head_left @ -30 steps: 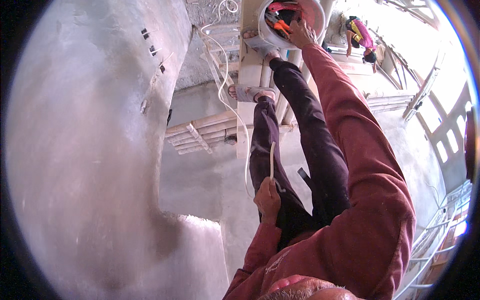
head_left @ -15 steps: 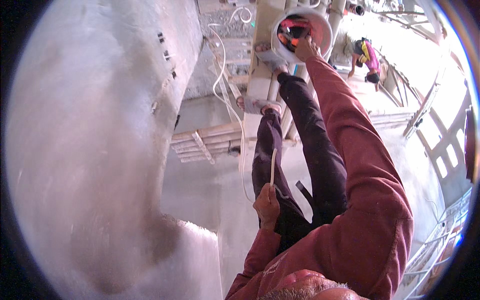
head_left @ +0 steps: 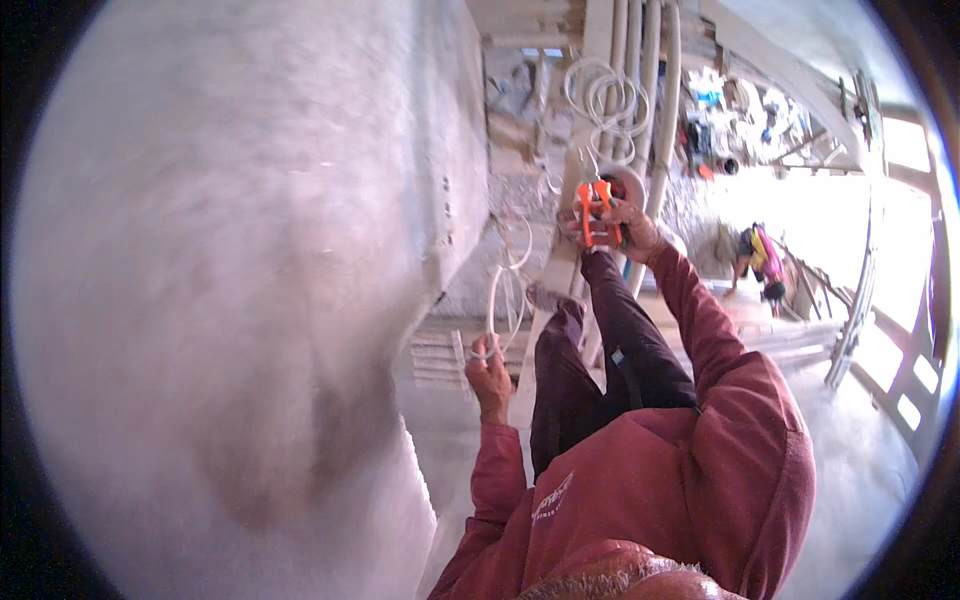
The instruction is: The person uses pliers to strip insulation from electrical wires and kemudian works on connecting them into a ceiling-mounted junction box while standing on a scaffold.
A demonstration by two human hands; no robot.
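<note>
Orange-handled pliers point(head_left: 587, 222) sit in my right hand point(head_left: 637, 232), whose fingers wrap the handles. The metal jaws point away from me and look parted. My left hand point(head_left: 489, 382) is closed on a white cable point(head_left: 493, 298), near the wall's edge. From that hand the cable rises and curves away in loops. Behind the pliers stands a white bucket point(head_left: 632, 183), mostly hidden by the tool and my right hand.
A tall grey plastered wall point(head_left: 250, 250) fills the left side. Bamboo poles point(head_left: 668, 100) run lengthwise beyond my feet, beside a coil of white cable point(head_left: 607, 97). Another person point(head_left: 765, 262) bends down at the right, near rough poles.
My right hand has come out of the bucket with the pliers. My left hand has moved left and forward with the cable. The view has shifted too.
</note>
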